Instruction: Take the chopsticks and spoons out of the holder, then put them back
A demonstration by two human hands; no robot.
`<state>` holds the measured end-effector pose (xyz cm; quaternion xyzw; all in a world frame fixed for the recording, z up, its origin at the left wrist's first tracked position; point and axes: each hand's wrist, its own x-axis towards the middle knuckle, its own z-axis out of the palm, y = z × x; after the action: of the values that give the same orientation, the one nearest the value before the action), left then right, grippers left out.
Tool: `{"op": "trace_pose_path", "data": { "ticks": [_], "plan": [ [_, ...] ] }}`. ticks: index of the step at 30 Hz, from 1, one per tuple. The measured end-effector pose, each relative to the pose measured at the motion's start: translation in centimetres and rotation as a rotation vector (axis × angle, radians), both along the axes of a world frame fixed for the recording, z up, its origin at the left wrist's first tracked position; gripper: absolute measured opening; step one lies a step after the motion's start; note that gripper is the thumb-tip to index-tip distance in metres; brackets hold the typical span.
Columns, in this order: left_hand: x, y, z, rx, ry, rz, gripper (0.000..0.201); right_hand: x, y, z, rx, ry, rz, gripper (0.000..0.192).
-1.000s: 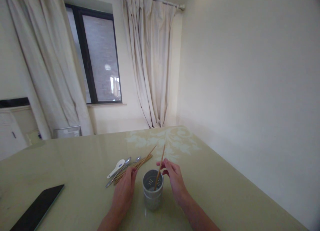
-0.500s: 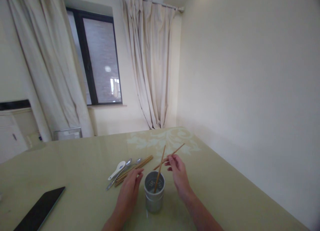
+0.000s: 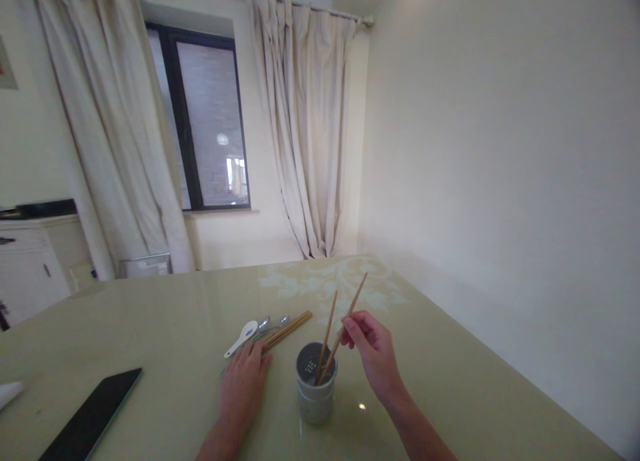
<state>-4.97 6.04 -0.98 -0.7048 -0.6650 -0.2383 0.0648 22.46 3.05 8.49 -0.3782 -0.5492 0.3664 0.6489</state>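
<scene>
Right of the cup (image 3: pixel 316 402), your right hand (image 3: pixel 374 349), closed in a pinch, holds a chopstick (image 3: pixel 357 297) leaning inside the cup beside another stick (image 3: pixel 329 320). Left of the cup, your left hand (image 3: pixel 244 374) lies over a bundle (image 3: pixel 295 324) near spoons (image 3: pixel 247 332); its grip is unclear.

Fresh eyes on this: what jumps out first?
Probably the grey holder, low and near centre: one chopstick leans in it, and the right hand pinches a second chopstick with its lower end inside. Left of the holder, the left hand lies over a chopstick bundle beside a white spoon. Behind, the dark-framed window stands out at upper left.
</scene>
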Motion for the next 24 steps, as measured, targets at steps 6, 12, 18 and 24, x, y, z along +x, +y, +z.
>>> {"op": "trace_pose_path", "data": {
  "ticks": [6,12,18,24],
  "plan": [
    [-0.4,0.2,0.1,-0.020,-0.061,-0.044,0.025,-0.7,0.4,-1.7,0.015,-0.175,-0.041,0.043],
    [-0.5,0.8,-0.9,-0.008,-0.166,-0.120,0.025,-1.1,0.5,-2.5,0.053,-0.257,-0.082,0.053],
    [2.2,0.0,-0.2,0.055,-0.544,-0.221,0.029,-1.7,1.6,-4.2,-0.119,-0.133,-0.089,0.059],
    [5.5,-2.2,1.9,-0.025,-0.772,-0.450,0.025,-3.0,2.4,-5.5,-0.233,0.011,0.172,0.049]
  ]
}}
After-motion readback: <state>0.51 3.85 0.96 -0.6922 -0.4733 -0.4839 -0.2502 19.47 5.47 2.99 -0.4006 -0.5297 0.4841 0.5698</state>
